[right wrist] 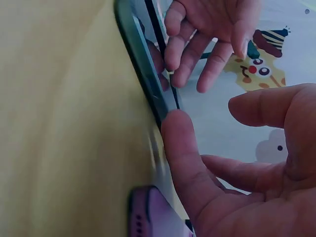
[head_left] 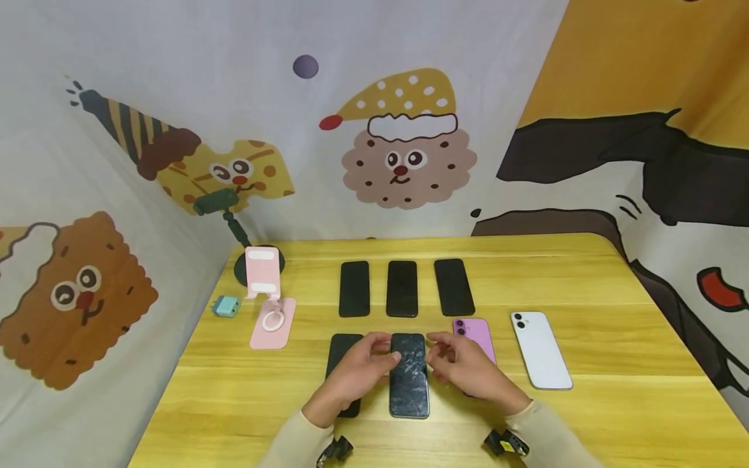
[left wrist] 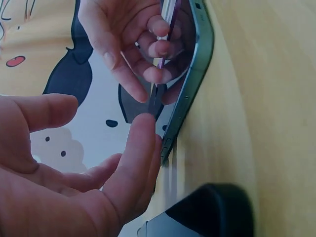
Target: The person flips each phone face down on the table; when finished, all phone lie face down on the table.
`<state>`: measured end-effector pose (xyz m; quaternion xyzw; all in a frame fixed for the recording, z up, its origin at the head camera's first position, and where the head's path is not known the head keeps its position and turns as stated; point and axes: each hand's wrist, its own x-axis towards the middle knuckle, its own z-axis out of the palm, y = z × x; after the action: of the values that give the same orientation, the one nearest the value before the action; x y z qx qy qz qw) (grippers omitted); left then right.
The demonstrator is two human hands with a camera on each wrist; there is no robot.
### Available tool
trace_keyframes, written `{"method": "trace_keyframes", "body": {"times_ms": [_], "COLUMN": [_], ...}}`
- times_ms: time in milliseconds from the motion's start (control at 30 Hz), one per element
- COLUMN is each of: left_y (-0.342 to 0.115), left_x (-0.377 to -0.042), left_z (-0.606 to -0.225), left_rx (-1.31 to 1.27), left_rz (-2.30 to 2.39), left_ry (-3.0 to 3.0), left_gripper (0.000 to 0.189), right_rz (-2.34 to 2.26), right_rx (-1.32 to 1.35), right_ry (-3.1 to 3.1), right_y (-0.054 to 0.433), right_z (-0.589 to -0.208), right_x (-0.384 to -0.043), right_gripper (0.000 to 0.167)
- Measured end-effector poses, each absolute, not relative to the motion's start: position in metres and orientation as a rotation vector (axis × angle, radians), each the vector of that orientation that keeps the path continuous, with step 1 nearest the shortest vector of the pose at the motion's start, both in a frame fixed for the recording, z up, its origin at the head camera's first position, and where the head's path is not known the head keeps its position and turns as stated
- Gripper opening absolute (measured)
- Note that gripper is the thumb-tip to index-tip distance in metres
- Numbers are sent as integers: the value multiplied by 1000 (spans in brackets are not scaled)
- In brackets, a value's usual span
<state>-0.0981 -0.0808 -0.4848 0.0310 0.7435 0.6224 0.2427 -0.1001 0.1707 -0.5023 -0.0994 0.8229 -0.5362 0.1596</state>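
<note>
A dark phone (head_left: 409,393) with a smudged, reflective screen lies face up on the table, between both hands. My left hand (head_left: 358,370) is at its upper left edge, the thumb reaching over the screen; in the left wrist view the fingertips are right at the phone's green side edge (left wrist: 190,74). My right hand (head_left: 470,370) is at the upper right edge, its index fingertip close to the phone's edge (right wrist: 141,64) in the right wrist view. Both hands have relaxed, bent fingers with the thumbs apart. Under the left hand, another dark phone (head_left: 337,351) is partly hidden.
A pink phone (head_left: 478,333) lies partly behind my right hand, with a white phone (head_left: 541,351) farther right. Dark phones (head_left: 402,288) form a row behind. At left stand a pink phone holder (head_left: 263,266), a blue charger plug (head_left: 226,306) and a dark green stand (head_left: 236,229).
</note>
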Motion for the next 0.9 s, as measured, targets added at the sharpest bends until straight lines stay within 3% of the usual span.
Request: {"method": "trace_keyframes", "body": {"times_ms": [467, 900], "left_y": [-82, -75], "left_x": [-95, -96], "left_z": [-491, -489], "left_rx": [25, 34], "left_rz": [1700, 1699], "left_ry": [2002, 2052], "left_gripper": [63, 70], "right_rz": [-1540, -1560], "right_rx": [-251, -164], "right_ry": [2246, 2245], "right_y": [163, 157], "right_z": [-511, -506], "right_x": [-85, -83], "right_gripper": [67, 58]}}
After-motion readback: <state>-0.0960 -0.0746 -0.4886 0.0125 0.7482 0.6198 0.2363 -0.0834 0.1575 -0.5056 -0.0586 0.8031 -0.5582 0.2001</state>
